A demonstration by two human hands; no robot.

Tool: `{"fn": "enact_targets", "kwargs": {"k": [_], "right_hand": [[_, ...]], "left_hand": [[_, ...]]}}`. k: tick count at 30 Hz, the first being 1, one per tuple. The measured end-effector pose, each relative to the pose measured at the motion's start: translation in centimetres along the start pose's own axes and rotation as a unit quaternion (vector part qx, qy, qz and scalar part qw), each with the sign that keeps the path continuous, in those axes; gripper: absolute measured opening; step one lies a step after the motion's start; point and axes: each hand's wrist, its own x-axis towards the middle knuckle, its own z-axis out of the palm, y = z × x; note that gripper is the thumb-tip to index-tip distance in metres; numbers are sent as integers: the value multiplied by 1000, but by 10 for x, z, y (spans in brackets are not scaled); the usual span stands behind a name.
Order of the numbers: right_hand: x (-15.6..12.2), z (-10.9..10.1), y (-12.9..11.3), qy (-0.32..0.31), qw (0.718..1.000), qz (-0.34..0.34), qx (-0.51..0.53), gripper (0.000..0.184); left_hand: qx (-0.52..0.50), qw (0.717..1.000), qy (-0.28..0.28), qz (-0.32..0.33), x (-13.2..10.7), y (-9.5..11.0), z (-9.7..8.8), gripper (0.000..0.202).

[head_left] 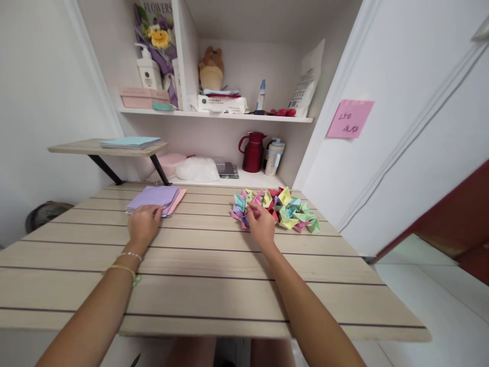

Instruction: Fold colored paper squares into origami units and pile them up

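My left hand [144, 224] is closed, its fingers curled at the near edge of a stack of square paper [156, 195]. Purple sheets lie on top of that stack and a pink-orange sheet [177, 200] sticks out on its right. What these fingers hold, if anything, is hidden. At the left end of a heap of folded paper boats [289, 210], my right hand [262, 222] pinches thumb and forefinger together on one small piece, partly covered by the fingers. Beside the fingertips sits a light blue boat [240, 203]. The heap also has yellow, green, red, pink and purple pieces.
A small raised shelf [76, 147] with light blue paper [132, 142] stands at the table's back left. Behind the slatted table [198, 260] are a red jug [253, 153], a tumbler [274, 158] and a plastic bag [197, 169]. A pink note [349, 119] hangs at right.
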Motion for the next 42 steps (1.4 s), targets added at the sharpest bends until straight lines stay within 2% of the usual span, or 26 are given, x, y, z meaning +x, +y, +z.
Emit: {"fn": "enact_targets", "kwargs": {"k": [4,6,9,11,13,19,25,30,33,36,39,42], "right_hand": [[-1,0,-3,-3,1000,-2,5,29],[-1,0,-4,-6,1000,0,6,29],[-2,0,-5,-18,1000,-6,8,28],[-2,0,-6,-25,1000,-12,9,28],[-3,1,-6,-31,999,-16,11,28],[-4,1,-6,-51,998,-23,19,28],[-5,1,-8,-59,998,-24,13,27],[-7,2,-8,-68,997,-23,13,27],[-7,2,-9,-72,997,-22,11,28],[-7,2,-11,-72,997,-18,8,31],[-9,3,-14,-104,994,-39,21,36],[-14,4,-18,-177,980,-90,26,50]], "left_hand": [[-17,1000,15,-1,0,5,0,33],[-21,1000,8,12,0,8,2,43],[6,999,-44,16,-1,10,7,58],[28,996,-81,11,-1,9,9,54],[40,995,-90,4,-1,8,9,51],[17,998,-59,-6,1,8,2,41],[5,995,-45,-84,1,5,9,41],[-11,999,-28,-32,0,4,10,39],[-10,999,-3,-32,1,4,9,39],[-19,998,47,-40,2,6,5,39],[-41,994,100,-35,0,18,-5,38],[-89,992,88,30,-9,42,-15,32]]}}
